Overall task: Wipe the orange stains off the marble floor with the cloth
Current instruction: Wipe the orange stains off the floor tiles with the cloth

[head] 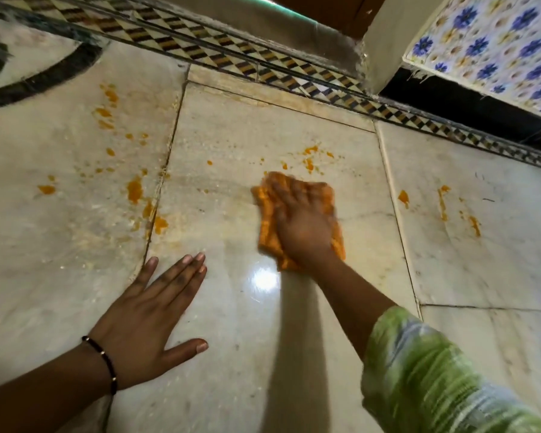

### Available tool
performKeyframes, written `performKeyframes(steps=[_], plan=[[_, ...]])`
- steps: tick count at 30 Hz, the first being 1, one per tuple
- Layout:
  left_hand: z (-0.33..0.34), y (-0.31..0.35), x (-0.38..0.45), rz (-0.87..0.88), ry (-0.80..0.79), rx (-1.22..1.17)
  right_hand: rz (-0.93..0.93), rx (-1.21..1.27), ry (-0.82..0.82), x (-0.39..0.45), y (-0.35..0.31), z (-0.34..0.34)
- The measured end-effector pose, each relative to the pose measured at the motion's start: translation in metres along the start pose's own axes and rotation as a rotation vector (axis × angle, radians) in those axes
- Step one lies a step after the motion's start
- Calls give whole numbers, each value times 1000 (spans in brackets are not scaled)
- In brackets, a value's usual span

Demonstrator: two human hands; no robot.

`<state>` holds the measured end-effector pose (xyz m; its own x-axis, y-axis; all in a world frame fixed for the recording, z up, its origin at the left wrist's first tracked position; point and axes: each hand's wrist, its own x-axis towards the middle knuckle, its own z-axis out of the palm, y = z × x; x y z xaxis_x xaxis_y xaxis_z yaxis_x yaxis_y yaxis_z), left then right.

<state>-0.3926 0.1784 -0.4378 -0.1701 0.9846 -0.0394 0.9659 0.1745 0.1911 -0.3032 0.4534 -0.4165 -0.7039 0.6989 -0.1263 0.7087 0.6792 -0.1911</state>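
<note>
No readable text, label, brand, number or sign anywhere in view.

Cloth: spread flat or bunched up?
Roughly flat: the orange cloth lies on the marble floor under the right hand.
</note>
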Motion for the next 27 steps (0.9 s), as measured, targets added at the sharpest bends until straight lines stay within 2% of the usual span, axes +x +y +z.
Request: performKeyframes(steps=[4, 8, 10, 14, 16, 19, 22, 25, 27], plan=[[0, 2, 1, -6, 6, -12, 268, 45, 75, -71, 56, -7], [0, 4, 2, -8, 29, -30, 371, -61, 2, -146, -4, 18], [-1, 3, 1, -18, 35, -36, 373, -44, -18, -130, -22, 21], [-3, 2, 2, -7, 1, -8, 416, 63, 24, -22, -33, 5], [-4, 3, 2, -7, -12, -4, 377, 85, -25, 8, -61, 7], [-6, 2, 3, -13, -12, -13, 96, 67, -45, -14, -94, 13], [-5, 1, 1, -13, -8, -30, -53, -2, -53, -80, -61, 17], [-3, 2, 0, -22, 4, -61, 146, -44, -32, -116, 8, 4], [-2, 2, 0, -23, 5, -63, 325, -23, -10, -101, 38, -4]])
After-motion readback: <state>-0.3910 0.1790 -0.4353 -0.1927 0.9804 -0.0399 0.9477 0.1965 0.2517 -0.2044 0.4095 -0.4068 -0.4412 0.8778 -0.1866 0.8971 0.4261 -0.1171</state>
